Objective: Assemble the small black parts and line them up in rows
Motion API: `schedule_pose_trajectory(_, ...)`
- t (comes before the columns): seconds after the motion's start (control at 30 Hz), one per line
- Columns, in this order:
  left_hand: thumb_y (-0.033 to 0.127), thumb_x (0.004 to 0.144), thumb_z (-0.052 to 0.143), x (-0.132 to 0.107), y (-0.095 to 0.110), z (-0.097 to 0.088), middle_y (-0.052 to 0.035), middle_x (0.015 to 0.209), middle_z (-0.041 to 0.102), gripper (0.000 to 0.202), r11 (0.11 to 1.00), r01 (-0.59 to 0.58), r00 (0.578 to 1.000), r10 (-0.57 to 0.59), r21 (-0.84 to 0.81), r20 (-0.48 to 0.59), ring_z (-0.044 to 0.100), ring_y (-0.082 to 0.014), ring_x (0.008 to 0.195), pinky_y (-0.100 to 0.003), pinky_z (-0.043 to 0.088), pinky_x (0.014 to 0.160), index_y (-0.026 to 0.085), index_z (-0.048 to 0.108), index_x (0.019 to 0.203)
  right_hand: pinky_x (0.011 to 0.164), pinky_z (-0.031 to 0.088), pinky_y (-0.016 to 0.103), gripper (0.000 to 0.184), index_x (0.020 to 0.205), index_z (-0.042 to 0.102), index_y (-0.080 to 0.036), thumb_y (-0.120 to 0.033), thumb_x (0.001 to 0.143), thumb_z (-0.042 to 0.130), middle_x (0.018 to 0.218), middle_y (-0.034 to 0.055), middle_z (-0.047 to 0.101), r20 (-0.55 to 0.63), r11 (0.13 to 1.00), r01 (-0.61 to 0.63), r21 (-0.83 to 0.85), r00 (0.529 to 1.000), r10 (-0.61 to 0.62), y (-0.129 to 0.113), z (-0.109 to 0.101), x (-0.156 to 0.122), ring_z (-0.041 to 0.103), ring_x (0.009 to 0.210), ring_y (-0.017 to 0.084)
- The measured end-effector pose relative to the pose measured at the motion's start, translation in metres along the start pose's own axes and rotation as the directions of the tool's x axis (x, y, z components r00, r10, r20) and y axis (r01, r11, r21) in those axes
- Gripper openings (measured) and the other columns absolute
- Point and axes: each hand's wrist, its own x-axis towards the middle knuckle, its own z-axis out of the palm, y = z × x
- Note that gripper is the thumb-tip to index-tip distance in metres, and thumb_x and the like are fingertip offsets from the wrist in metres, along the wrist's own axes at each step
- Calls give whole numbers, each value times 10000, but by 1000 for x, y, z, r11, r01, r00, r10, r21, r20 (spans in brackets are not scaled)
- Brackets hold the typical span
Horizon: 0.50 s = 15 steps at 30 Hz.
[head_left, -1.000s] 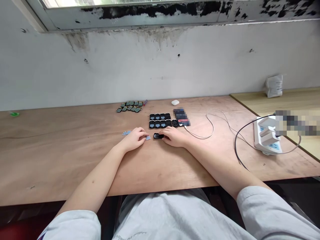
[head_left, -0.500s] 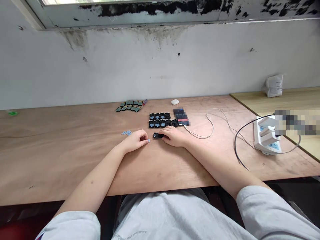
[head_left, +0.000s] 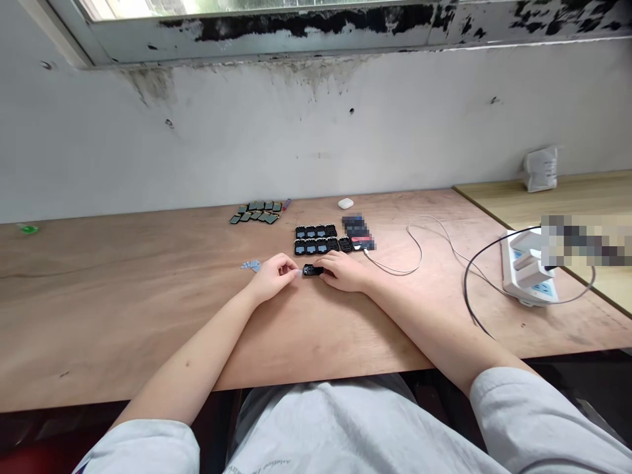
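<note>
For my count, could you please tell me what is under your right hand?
A small black plastic frame sits against the right hand; anything beneath the palm is hidden.

Only a line of upside-down lettering on the light grey shirt (head_left: 261, 465) shows, cut off and too blurred to read.

Plywood bench (head_left: 123, 309) with rows of small black cases (head_left: 316, 238) and power strip (head_left: 528, 276)

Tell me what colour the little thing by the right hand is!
The little case is black, in the head view.
</note>
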Motion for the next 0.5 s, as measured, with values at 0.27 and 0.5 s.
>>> schedule_pose_trajectory(0.27,394,878,661,7,9,32,-39,900,661,188,999,27,991,-32,-38,-129,602,-178,757,-350,526,749,215,681,826,1029,488,440,506,1402,592,-211,-138,904,637,1313,109,683,14,996,-75,45,997,75,-6,-1,3,604,1220,285)
schedule_pose_trajectory(0.5,381,902,625,12,6,36,-29,837,619,226,1000,18,988,-16,6,-156,590,-187,773,-352,504,742,217,600,749,1038,477,453,492,1395,601,-208,-140,909,638,1307,119,685,21,997,-71,37,997,70,-7,-1,3,613,1213,288)
